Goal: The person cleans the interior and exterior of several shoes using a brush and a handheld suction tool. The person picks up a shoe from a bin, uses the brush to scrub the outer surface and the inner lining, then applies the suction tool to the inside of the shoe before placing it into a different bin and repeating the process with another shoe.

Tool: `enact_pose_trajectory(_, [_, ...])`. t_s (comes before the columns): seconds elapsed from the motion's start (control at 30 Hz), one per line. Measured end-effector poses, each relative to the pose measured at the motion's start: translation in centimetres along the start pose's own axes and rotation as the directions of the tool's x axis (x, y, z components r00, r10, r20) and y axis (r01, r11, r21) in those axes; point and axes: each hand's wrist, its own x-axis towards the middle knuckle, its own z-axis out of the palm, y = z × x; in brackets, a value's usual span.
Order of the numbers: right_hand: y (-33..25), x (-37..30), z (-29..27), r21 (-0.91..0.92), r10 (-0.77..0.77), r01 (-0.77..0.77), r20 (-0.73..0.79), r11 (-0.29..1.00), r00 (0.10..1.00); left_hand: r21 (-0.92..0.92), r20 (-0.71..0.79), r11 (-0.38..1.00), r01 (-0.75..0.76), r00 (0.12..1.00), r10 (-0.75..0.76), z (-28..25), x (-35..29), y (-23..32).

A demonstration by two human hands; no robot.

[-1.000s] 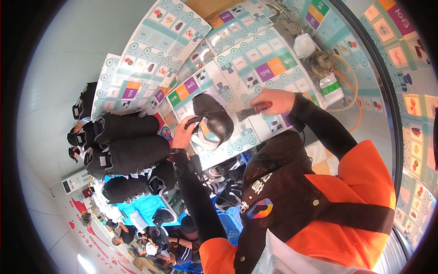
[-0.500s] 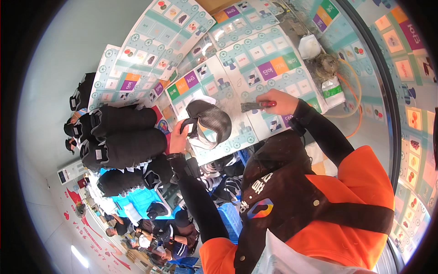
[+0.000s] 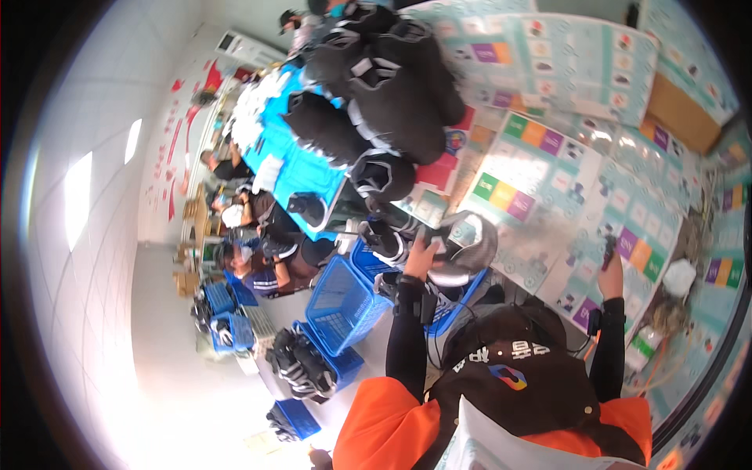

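My left hand is closed on the edge of a dark shoe upper, holding it at the left edge of the worktable. The upper's pale lining shows at its opening. My right hand is over the right part of the table, fingers wrapped round a small dark brush. Its red handle is clear only in the earlier frame; the picture is slightly smeared now. Printed sheets in teal and white cover the tabletop between my hands.
Nested stacks of black shoe uppers stand at the table's far left, by a blue-covered table. Blue baskets, some with striped black-and-white uppers, stand to my left. Several people sit beyond. A white mask-like item lies at right.
My view has swung left, bringing the baskets and floor into sight. My left hand has drawn the shoe upper toward the baskets, while my right hand with the brush is farther from it.
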Motion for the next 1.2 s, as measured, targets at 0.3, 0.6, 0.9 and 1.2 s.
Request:
enact_pose_trajectory(0.3, [0.4,1.8,0.8,-0.407,0.022,-0.026,-0.014,0.913,1.000,0.865,-0.267,0.501,0.027,0.870,0.414,-20.7,-1.6,-13.8])
enact_pose_trajectory(0.6, [-11.1,2.5,1.2,-0.352,-0.094,0.133,0.124,0.926,0.988,-0.073,-0.483,0.475,-0.877,0.448,0.752,-36.6,6.0,33.7])
enact_pose_trajectory(0.9, [-43.4,0.3,-2.2,0.640,-0.328,-0.218,0.620,0.737,0.713,-0.127,0.918,0.889,-0.440,0.287,0.273,-20.2,-3.4,20.8])
enact_pose_trajectory(1.2, [-67.9,0.9,4.9,0.167,-0.984,0.982,-0.139,0.083,0.107,0.011,-0.674,0.332,-0.943,0.238,0.700,-20.3,-16.3,24.5])
